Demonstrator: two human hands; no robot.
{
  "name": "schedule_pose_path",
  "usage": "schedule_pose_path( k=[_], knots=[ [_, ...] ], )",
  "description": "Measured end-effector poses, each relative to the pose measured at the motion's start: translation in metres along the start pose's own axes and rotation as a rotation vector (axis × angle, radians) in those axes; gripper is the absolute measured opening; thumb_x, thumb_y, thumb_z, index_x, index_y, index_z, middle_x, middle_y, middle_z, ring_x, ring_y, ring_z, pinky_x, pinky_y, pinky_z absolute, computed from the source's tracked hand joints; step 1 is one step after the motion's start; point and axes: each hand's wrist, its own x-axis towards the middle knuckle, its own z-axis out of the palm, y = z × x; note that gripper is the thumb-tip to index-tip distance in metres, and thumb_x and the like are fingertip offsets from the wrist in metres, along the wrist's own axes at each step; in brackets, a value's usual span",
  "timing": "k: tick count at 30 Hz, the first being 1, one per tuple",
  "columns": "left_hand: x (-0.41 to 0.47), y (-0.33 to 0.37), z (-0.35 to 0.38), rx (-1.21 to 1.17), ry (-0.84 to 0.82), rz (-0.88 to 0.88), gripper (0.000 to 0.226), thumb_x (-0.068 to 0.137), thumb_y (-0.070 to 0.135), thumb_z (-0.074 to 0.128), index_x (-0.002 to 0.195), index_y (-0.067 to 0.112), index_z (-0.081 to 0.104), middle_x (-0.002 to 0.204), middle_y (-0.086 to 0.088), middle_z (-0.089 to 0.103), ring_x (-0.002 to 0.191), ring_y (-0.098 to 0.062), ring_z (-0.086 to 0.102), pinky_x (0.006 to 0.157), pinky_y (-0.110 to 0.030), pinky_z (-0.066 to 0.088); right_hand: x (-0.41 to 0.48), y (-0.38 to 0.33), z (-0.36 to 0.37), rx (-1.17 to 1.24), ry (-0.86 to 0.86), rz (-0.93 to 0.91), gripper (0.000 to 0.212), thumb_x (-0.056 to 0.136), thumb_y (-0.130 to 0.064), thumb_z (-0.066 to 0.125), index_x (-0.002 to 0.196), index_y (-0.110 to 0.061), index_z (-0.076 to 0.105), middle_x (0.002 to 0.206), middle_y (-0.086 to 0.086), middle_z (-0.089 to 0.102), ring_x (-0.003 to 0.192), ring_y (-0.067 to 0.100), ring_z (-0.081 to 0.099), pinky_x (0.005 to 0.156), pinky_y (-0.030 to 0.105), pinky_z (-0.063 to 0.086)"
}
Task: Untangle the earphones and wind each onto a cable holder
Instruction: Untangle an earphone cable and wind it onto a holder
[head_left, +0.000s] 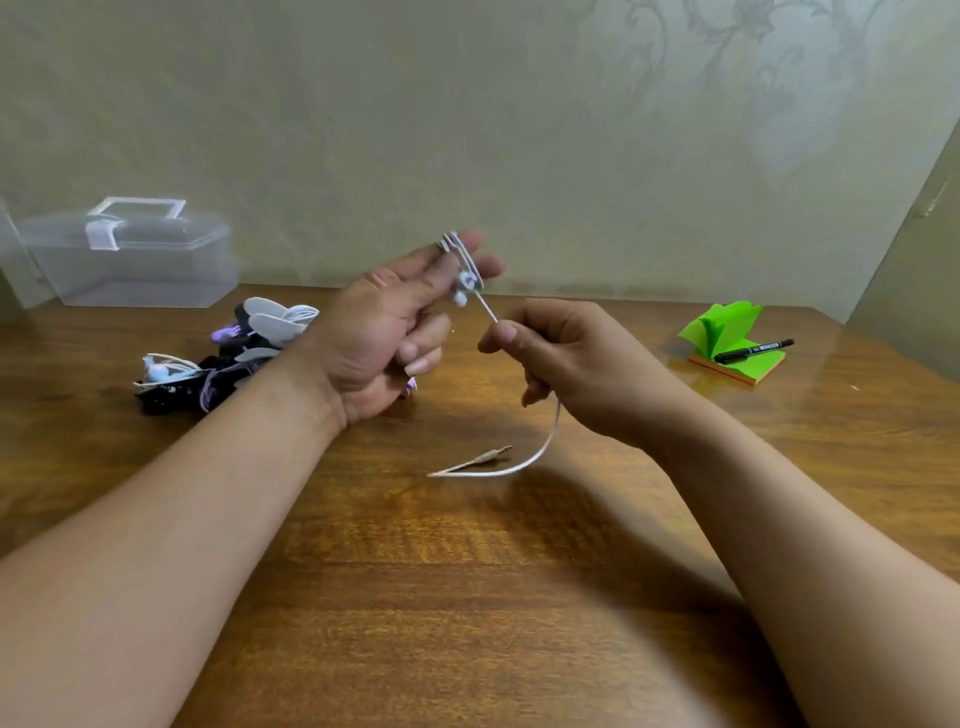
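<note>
My left hand is raised over the table with a white earphone cable looped several times round its extended fingers; white earbuds hang against those fingers. My right hand pinches the same cable just right of the left hand. The cable drops below the right hand and ends on the table in a jack plug. Behind my left wrist lies a pile of earphones and cable holders, white, black and purple, some wound.
A clear plastic box with a handle stands at the back left against the wall. At the right of the wooden table lies a green sticky-note pad with a black marker on it.
</note>
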Motion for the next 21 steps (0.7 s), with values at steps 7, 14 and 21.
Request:
schedule_pose_path(
  k=[7,14,21],
  knots=[
    [-0.003,-0.008,-0.001,0.644,0.017,-0.001,0.032,0.108,0.021,0.05,0.138,0.026,0.062,0.117,0.005,0.076,0.039,-0.01,0.031,0.039,-0.024,0.032,-0.001,-0.006,-0.008,-0.277,0.009,0.009,0.023,0.103,-0.037,0.064,0.098,-0.017,0.074,0.076,0.006,0.07,0.065,0.015,0.07,0.069,0.041,0.059],
    [-0.003,-0.004,0.0,0.541,0.007,-0.021,0.032,0.109,0.02,0.047,0.139,0.023,0.06,0.123,0.005,0.074,0.041,-0.008,0.029,0.04,-0.024,0.031,0.001,-0.001,-0.024,0.232,0.01,0.164,0.022,0.1,-0.023,0.068,0.103,-0.001,0.072,0.076,0.01,0.071,0.077,0.027,0.077,0.082,0.044,0.064],
    [0.002,-0.001,-0.006,0.082,0.113,-0.092,0.033,0.108,0.022,0.046,0.137,0.012,0.061,0.121,0.002,0.073,0.039,-0.003,0.026,0.039,-0.017,0.024,0.001,-0.005,-0.024,0.346,-0.067,0.192,0.021,0.105,-0.024,0.061,0.11,-0.006,0.071,0.065,0.001,0.034,0.052,0.014,0.029,0.047,0.027,0.032]
  ],
)
